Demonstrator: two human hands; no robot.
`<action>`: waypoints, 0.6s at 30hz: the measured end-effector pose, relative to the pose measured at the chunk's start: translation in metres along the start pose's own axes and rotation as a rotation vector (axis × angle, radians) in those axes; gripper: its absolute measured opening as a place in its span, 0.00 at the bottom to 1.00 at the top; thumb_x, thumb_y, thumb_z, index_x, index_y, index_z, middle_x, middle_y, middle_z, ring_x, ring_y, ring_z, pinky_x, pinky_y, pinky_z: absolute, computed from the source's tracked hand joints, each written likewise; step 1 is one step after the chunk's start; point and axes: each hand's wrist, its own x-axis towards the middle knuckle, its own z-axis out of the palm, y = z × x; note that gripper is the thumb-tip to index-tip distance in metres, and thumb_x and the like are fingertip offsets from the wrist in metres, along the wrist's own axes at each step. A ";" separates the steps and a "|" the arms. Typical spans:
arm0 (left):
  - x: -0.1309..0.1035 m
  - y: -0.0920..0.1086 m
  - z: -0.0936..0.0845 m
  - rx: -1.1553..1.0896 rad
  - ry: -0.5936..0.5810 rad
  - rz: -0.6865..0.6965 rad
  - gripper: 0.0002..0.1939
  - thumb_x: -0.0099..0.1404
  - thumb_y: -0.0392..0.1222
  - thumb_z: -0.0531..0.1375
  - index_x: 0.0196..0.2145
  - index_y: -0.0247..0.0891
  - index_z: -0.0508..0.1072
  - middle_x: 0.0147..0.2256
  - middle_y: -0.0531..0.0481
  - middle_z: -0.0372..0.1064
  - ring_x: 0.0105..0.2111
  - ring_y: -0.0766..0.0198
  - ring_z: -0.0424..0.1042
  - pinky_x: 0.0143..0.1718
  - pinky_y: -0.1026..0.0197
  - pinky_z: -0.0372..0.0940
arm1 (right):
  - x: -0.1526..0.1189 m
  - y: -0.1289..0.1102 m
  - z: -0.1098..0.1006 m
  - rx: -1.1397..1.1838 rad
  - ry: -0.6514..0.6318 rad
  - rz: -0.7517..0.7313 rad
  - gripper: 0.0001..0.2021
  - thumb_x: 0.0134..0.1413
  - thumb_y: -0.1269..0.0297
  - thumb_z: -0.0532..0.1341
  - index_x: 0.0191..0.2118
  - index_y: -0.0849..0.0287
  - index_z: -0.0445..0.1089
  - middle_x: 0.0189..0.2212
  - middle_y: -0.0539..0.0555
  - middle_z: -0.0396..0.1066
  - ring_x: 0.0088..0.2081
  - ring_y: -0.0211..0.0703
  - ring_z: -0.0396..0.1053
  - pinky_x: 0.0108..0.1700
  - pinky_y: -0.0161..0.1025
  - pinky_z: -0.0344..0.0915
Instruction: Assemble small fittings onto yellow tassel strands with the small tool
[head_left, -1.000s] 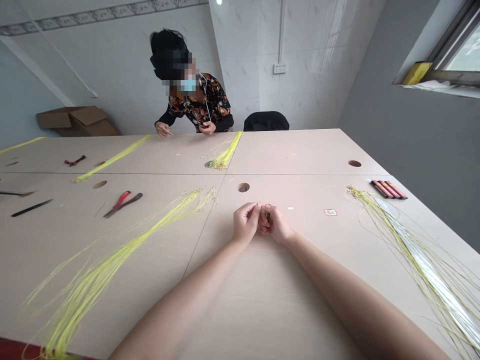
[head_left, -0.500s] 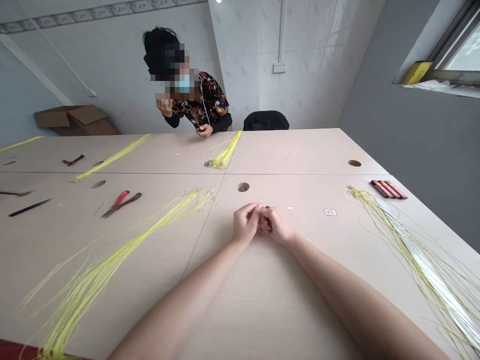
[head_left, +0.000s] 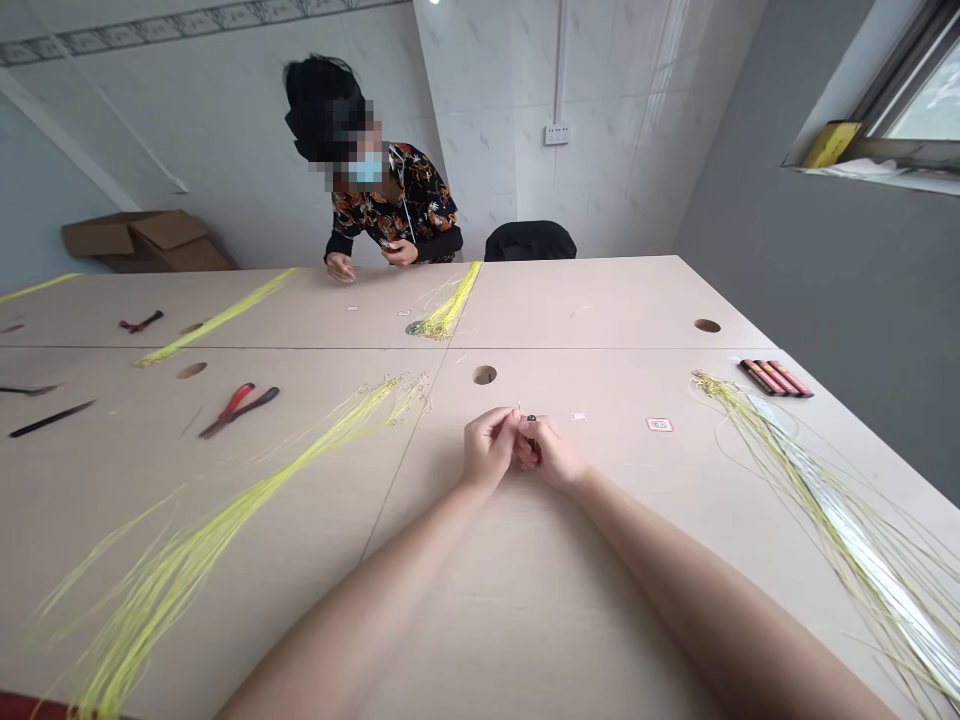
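My left hand [head_left: 490, 447] is closed, thumb and forefinger pinched on a thin pale tip [head_left: 518, 406] that sticks up from the fingertips. What that piece is cannot be made out. Right beside it, my right hand [head_left: 553, 452] is closed around a small dark object [head_left: 532, 432] with a rounded black end, mostly hidden by the fingers. The fingertips of both hands meet just above the table [head_left: 480, 600]. To the left lies a bundle of yellow-green threads [head_left: 247, 490] with small looped ends pointing towards my hands.
Red-handled pliers [head_left: 238, 408] and a black pen-like tool [head_left: 52, 418] lie left. On the right are several red-and-black sticks [head_left: 776, 378], another thread bundle [head_left: 780, 450] and a small red-edged label [head_left: 660, 425]. A co-worker [head_left: 394, 205] sits opposite. A round hole [head_left: 485, 375] lies ahead.
The co-worker's raised hand has come down to the table edge. My own hands keep nearly the same pose, with the view shifted slightly.
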 end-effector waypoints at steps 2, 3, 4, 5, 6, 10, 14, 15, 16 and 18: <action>0.000 -0.001 0.000 0.001 -0.003 0.006 0.16 0.64 0.44 0.53 0.22 0.36 0.69 0.18 0.54 0.65 0.21 0.68 0.64 0.25 0.67 0.59 | 0.000 0.000 -0.001 0.007 -0.020 -0.006 0.17 0.48 0.59 0.53 0.14 0.58 0.53 0.11 0.45 0.50 0.16 0.31 0.47 0.20 0.34 0.45; 0.000 -0.001 0.000 0.002 -0.006 0.010 0.16 0.64 0.44 0.53 0.22 0.36 0.69 0.19 0.54 0.66 0.21 0.68 0.65 0.25 0.67 0.59 | 0.000 0.001 -0.001 0.011 -0.031 -0.012 0.17 0.48 0.60 0.53 0.14 0.58 0.53 0.11 0.46 0.50 0.16 0.31 0.47 0.20 0.34 0.45; 0.000 -0.001 0.000 0.003 -0.007 0.012 0.15 0.64 0.44 0.53 0.23 0.36 0.70 0.19 0.53 0.66 0.21 0.68 0.65 0.25 0.66 0.59 | 0.000 0.001 -0.002 0.014 -0.041 -0.016 0.16 0.47 0.60 0.53 0.14 0.58 0.53 0.11 0.46 0.50 0.16 0.31 0.46 0.21 0.34 0.45; 0.000 -0.001 0.000 0.004 -0.007 0.013 0.15 0.64 0.44 0.53 0.23 0.36 0.70 0.19 0.53 0.67 0.22 0.68 0.65 0.25 0.66 0.59 | 0.000 0.002 -0.003 0.017 -0.052 -0.018 0.16 0.47 0.61 0.53 0.14 0.58 0.53 0.11 0.46 0.50 0.16 0.31 0.46 0.21 0.34 0.45; 0.000 -0.001 0.000 0.005 -0.006 0.013 0.15 0.64 0.44 0.53 0.23 0.36 0.70 0.19 0.53 0.67 0.22 0.68 0.65 0.25 0.66 0.59 | 0.000 0.002 -0.004 0.020 -0.061 -0.018 0.16 0.48 0.61 0.53 0.14 0.58 0.53 0.11 0.46 0.50 0.16 0.31 0.46 0.21 0.34 0.45; 0.000 0.000 0.000 0.008 -0.003 0.005 0.16 0.64 0.45 0.53 0.23 0.36 0.71 0.19 0.53 0.67 0.22 0.68 0.65 0.25 0.66 0.60 | 0.000 0.004 -0.005 0.034 -0.079 -0.012 0.16 0.48 0.61 0.53 0.15 0.59 0.53 0.11 0.45 0.49 0.16 0.31 0.46 0.21 0.34 0.44; 0.000 0.000 0.000 0.006 -0.007 -0.001 0.16 0.64 0.47 0.53 0.24 0.35 0.71 0.20 0.53 0.67 0.22 0.68 0.66 0.25 0.67 0.60 | 0.001 0.004 -0.005 0.038 -0.085 -0.018 0.15 0.48 0.61 0.53 0.15 0.58 0.53 0.11 0.45 0.49 0.16 0.32 0.46 0.21 0.34 0.45; 0.000 0.000 0.000 0.007 -0.008 -0.001 0.16 0.64 0.47 0.53 0.24 0.35 0.71 0.20 0.53 0.67 0.22 0.68 0.66 0.25 0.66 0.60 | 0.001 0.004 -0.005 0.038 -0.088 -0.021 0.15 0.47 0.61 0.53 0.15 0.58 0.53 0.11 0.45 0.49 0.16 0.32 0.46 0.21 0.34 0.45; 0.000 0.000 0.000 0.007 -0.009 0.000 0.17 0.64 0.47 0.53 0.24 0.35 0.71 0.20 0.53 0.67 0.22 0.68 0.66 0.25 0.66 0.60 | 0.001 0.004 -0.005 0.038 -0.090 -0.024 0.15 0.47 0.61 0.53 0.15 0.58 0.53 0.11 0.45 0.49 0.16 0.32 0.46 0.21 0.34 0.45; 0.000 0.000 0.000 0.009 -0.010 -0.002 0.17 0.64 0.46 0.53 0.24 0.35 0.71 0.20 0.52 0.67 0.22 0.68 0.66 0.25 0.66 0.60 | 0.001 0.004 -0.005 0.033 -0.093 -0.025 0.15 0.47 0.61 0.53 0.15 0.58 0.53 0.11 0.45 0.49 0.16 0.32 0.46 0.21 0.34 0.46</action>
